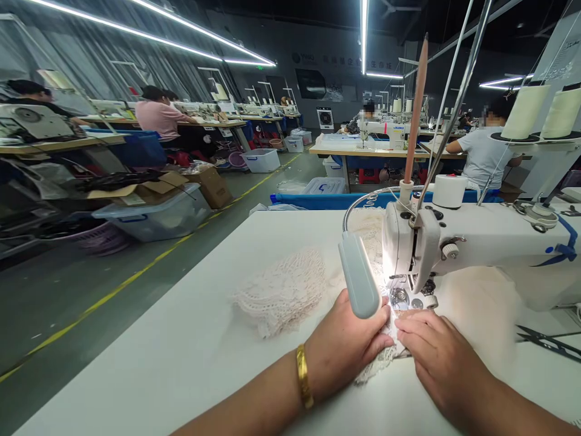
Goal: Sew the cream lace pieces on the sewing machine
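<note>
Both my hands are at the needle area of a white sewing machine (494,233). My left hand (342,348), with a gold bangle at the wrist, pinches the edge of a strip of cream lace (379,366) just left of the presser foot. Opposite it, my right hand (442,348) has its fingers bent together and pressed on the lace at the front of the foot. A grey lamp head (360,275) on a bent metal neck hangs over my left hand and hides part of it. More lace runs behind the lamp.
A heap of cream lace (285,290) lies on the white table (177,339) to the left. Black scissors (549,342) rest at the right edge. Thread cones (524,112) stand above the machine. Other people sit at machines beyond.
</note>
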A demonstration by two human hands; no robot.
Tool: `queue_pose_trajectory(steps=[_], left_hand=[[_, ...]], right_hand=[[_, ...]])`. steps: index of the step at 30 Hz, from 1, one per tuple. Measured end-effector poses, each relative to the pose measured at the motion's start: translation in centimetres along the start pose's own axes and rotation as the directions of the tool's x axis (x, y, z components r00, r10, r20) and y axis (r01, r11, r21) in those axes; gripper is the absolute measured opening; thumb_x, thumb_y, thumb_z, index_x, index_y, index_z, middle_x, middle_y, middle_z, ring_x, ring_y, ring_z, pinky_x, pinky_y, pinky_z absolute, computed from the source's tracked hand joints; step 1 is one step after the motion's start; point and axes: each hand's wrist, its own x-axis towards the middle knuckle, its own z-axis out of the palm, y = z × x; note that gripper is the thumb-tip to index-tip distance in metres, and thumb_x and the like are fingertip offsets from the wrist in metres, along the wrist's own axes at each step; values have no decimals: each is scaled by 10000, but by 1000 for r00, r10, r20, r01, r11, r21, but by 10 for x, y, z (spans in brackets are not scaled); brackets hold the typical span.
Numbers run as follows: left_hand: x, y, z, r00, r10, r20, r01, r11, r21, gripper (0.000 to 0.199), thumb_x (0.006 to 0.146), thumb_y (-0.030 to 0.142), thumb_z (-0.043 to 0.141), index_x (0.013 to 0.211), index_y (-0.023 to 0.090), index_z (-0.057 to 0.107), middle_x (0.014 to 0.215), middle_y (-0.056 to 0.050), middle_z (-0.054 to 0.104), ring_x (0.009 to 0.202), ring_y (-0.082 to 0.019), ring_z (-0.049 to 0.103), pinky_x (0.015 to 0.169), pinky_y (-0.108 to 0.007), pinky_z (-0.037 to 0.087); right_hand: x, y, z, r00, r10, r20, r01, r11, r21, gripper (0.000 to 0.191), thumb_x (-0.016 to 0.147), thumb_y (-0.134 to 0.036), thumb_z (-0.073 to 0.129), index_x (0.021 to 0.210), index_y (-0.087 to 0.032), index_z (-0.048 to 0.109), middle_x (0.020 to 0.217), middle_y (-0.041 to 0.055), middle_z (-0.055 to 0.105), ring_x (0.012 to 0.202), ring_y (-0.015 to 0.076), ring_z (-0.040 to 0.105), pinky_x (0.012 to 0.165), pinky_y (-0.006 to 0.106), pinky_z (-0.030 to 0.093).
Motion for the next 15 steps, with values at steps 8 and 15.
queue_pose_trajectory(steps=[8, 15], left_hand=[[-1, -9, 5, 1000, -3, 16, 3, 1000, 5, 248, 1028, 415, 591, 951, 191, 664, 1246, -145, 716, 1176, -360, 658, 1044, -598, 482], [1, -16, 11, 1000, 5, -26, -4, 1000, 28, 206, 980, 391, 669, 944, 189, 654, 1289, -135, 706, 1204, -369, 645, 1054, -600, 451]], right_hand=[[-3, -2, 0, 996, 69, 52, -68, 997, -32, 509, 777, 82, 411, 1154, -181, 630, 1123, 106, 662, 1003, 256, 597, 809, 385, 562], [-4, -3, 1, 992, 104, 72, -102, 994, -24, 492, 767, 80, 412, 1122, -189, 622, 1033, 93, 596, 891, 243, 533, 751, 372, 525]])
